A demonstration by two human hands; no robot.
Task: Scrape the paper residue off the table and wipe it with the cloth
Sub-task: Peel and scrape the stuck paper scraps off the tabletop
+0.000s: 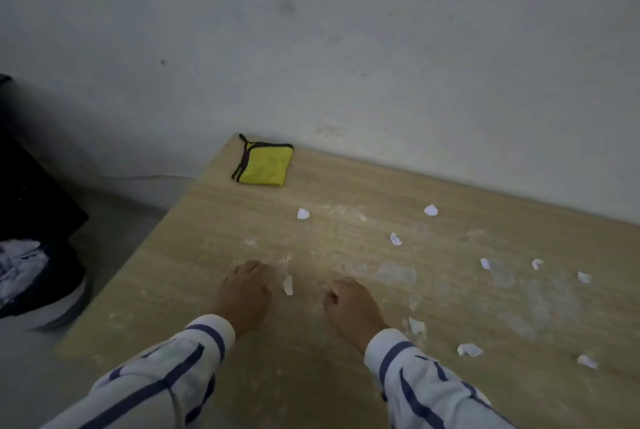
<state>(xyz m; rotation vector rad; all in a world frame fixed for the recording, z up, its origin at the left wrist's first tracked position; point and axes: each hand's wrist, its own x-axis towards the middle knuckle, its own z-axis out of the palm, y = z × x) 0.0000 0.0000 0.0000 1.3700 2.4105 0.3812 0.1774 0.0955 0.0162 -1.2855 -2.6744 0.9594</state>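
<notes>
Residue is clawed by left hand, grasp unclear; right hand is clenched empty; cloth is reserved for wiping.

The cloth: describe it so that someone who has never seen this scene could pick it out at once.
Start at the wooden table set against the pale wall and go to its far left corner. The cloth lies there, folded flat into a square. It is bright yellow with dark edging, unlike the small white paper scraps scattered over the tabletop.
</notes>
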